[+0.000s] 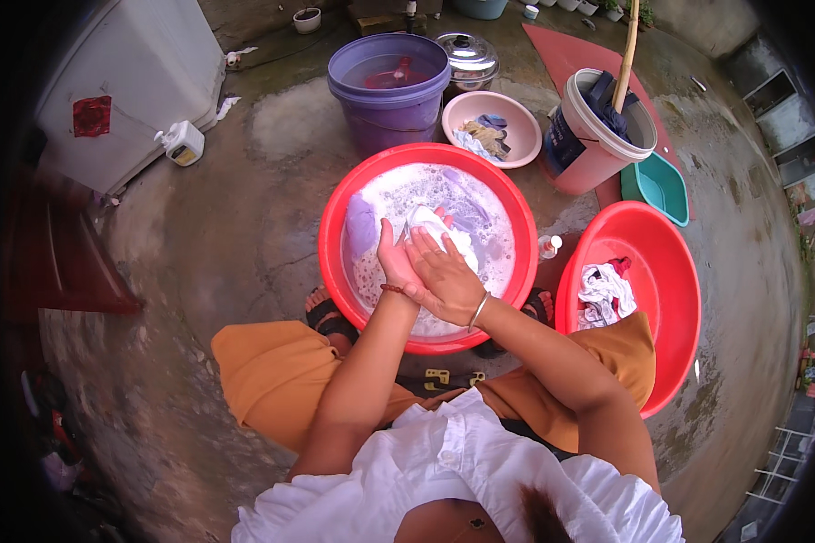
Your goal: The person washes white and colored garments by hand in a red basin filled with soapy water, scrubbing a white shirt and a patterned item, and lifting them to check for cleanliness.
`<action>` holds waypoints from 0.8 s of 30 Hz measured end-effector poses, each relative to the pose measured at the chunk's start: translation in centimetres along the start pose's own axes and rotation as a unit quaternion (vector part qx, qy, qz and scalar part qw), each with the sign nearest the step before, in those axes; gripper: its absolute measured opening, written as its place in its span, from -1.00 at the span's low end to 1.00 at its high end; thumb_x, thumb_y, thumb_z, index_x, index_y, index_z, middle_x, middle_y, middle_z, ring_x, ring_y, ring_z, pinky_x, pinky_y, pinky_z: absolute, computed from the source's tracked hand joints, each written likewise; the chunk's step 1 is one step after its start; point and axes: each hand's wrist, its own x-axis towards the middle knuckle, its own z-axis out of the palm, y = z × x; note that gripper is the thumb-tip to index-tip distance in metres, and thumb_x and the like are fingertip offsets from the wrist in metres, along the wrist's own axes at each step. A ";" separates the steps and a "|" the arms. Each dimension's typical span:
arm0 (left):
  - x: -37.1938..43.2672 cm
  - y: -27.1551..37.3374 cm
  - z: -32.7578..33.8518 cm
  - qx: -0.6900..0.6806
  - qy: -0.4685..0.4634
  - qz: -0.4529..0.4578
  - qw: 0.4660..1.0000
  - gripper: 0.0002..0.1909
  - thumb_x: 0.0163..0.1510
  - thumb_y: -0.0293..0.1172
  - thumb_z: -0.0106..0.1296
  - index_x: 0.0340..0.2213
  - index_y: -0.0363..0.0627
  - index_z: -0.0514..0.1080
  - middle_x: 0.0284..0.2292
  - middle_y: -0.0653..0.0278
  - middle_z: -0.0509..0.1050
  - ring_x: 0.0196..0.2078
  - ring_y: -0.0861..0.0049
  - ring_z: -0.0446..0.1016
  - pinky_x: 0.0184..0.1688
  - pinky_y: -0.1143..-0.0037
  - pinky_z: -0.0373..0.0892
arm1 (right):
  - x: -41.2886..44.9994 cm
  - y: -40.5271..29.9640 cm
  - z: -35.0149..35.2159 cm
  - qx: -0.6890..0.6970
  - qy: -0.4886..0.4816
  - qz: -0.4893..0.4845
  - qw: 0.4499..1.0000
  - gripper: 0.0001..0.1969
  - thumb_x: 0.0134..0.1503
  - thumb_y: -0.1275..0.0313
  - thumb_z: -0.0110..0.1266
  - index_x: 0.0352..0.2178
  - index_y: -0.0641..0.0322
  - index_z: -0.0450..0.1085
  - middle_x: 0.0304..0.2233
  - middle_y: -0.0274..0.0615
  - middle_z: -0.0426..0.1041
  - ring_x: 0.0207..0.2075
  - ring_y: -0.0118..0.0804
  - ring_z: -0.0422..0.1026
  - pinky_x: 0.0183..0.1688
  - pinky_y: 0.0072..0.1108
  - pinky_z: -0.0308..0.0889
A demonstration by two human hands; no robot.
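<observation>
A white cloth (460,246) is pressed between my two hands, above a red plastic basin (328,252) of foamy water. My left hand (397,261) lies underneath, palm up, with its fingertips showing beyond the cloth; a beaded bracelet circles that wrist. Across it lies my right hand (448,278), palm down on the cloth, below it a metal bangle. Foam (394,183) and bubbles cover much of the water. A lilac cloth (361,222) bulges up at the basin's left side, and more purplish fabric (472,203) shows under the suds at the right.
A second red basin (665,271) holds white and red laundry (606,292). Behind stand a purple bucket (387,108), a pink bowl of cloths (456,112) and a tilted pail with a stick (601,139). A pump bottle (550,247) stands between the red basins. The concrete floor looks wet.
</observation>
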 end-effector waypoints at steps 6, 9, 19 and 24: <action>-1.4 -1.9 0.4 -0.085 -0.073 -0.071 0.991 -0.35 0.04 0.20 -0.27 0.00 -0.03 0.15 0.02 0.11 0.17 0.12 0.28 0.10 0.15 0.23 0.01 | -0.1 -1.5 -0.9 -0.090 -0.011 0.094 0.991 -0.30 0.14 -0.01 -0.42 0.10 0.43 -0.06 0.14 0.26 -0.10 0.22 0.03 -0.16 0.18 -0.15 -0.32; -1.0 -1.2 -0.9 -0.094 -0.079 -0.083 0.989 -0.37 0.04 0.20 -0.27 0.00 0.02 0.15 0.02 0.15 0.16 0.13 0.31 0.09 0.16 0.23 0.00 | -1.2 -3.3 -0.1 -0.025 0.024 0.024 0.999 -0.33 0.14 0.02 -0.40 0.08 0.42 0.00 0.13 0.21 -0.03 0.21 0.04 -0.14 0.18 -0.15 -0.33; -3.6 -2.7 2.9 -0.025 -0.152 -0.095 0.984 -0.23 0.01 0.27 -0.32 0.06 -0.08 0.05 0.07 0.18 0.12 0.15 0.22 0.05 0.15 0.24 0.02 | -1.7 -2.7 -2.5 -0.076 0.029 -0.011 0.997 -0.22 0.08 -0.11 -0.39 0.04 0.49 0.05 0.09 0.15 0.08 0.18 0.08 -0.05 0.14 -0.05 -0.25; -4.4 -4.7 5.8 0.054 -0.117 -0.189 0.973 -0.44 0.17 0.03 -0.41 0.03 -0.12 0.10 0.01 0.17 0.22 0.05 0.31 0.23 0.08 0.30 0.16 | 0.2 2.2 -7.3 -0.061 0.110 0.115 0.985 -0.24 0.08 -0.08 -0.30 0.02 0.52 0.07 0.06 0.23 0.11 0.12 0.12 0.06 0.13 -0.22 -0.07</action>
